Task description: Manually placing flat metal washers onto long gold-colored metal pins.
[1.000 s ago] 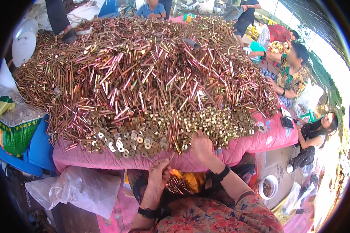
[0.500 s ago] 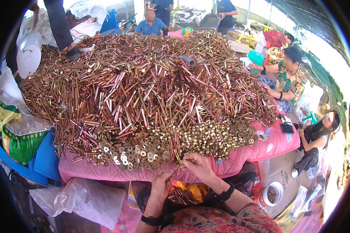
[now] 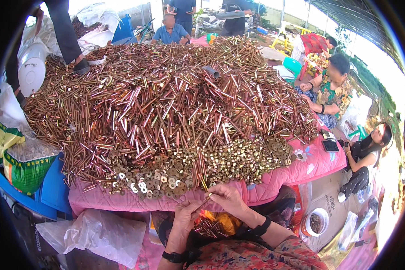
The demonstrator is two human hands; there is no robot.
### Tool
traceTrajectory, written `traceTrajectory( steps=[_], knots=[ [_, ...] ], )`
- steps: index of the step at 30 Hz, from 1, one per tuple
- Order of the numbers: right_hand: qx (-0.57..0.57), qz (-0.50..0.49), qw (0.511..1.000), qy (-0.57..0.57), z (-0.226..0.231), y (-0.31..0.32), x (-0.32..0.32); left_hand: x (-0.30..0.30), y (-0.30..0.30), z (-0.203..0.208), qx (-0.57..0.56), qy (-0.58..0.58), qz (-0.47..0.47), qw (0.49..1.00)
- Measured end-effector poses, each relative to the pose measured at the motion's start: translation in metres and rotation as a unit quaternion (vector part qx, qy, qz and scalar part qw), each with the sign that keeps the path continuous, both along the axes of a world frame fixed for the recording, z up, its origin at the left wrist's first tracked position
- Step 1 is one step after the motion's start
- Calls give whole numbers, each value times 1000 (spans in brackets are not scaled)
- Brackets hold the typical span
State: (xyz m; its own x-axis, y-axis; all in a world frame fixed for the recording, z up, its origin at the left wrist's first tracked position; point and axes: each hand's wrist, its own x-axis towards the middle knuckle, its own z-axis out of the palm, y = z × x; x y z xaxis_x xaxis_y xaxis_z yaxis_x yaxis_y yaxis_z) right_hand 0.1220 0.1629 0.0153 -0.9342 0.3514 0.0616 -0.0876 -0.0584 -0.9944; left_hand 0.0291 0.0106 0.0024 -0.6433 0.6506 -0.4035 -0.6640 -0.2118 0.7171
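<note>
My left hand [image 3: 187, 215] is closed in a pinch at the near edge of the table, its fingertips on a thin metal piece. My right hand [image 3: 228, 198] meets it, pinching a small brass-coloured part [image 3: 209, 195] that looks like a nut. My fingers hide most of both pieces. Just beyond lie a few upright-pointing copper-coloured metal tubes [image 3: 200, 168], a heap of flat round washers [image 3: 159, 179] to the left and a heap of small brass-coloured nuts [image 3: 238, 159] to the right. Below my hands, more tubes [image 3: 210, 227] rest in an orange bag on my lap.
A large mound of metal tubes [image 3: 166, 99] covers the table, over a pink quilt [image 3: 297, 166]. A green and white sack [image 3: 29, 164] stands left; a phone [image 3: 330, 146] lies at the right edge. A white bucket [image 3: 316, 222] stands on the floor. Several people work around.
My hands stay together at nearly the same place, the right fingers shifting slightly lower. A person at the right has drawn a hand back from the green tub; a person at the back has moved a tray left.
</note>
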Motion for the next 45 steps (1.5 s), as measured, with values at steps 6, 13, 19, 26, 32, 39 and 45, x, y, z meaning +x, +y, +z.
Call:
traceTrajectory(
  steps=[6, 13, 19, 26, 32, 39, 45],
  knots=[
    [98, -29, 994, -26, -1, -1, 4, -2, -6, -5, 19, -12, -28, 999],
    [137, -2, 990, -25, 2, -1, 7, -5, -10, 3, -21, 81, -37, 996],
    [155, -3, 987, -46, -3, -4, 5, 2, -12, 5, -46, 153, -4, 987],
    [204, 6, 979, 2, 7, -5, 3, -14, -21, -4, 42, -57, -100, 992],
    [255, 11, 965, 61, 1, -8, 4, -14, -27, -16, 83, -159, -126, 976],
    [220, 24, 974, -46, 6, -6, 8, -5, -21, 2, -10, 54, -38, 998],
    [146, 39, 987, -47, 0, -6, 7, -3, -21, 3, -45, 129, -31, 990]
  ],
)
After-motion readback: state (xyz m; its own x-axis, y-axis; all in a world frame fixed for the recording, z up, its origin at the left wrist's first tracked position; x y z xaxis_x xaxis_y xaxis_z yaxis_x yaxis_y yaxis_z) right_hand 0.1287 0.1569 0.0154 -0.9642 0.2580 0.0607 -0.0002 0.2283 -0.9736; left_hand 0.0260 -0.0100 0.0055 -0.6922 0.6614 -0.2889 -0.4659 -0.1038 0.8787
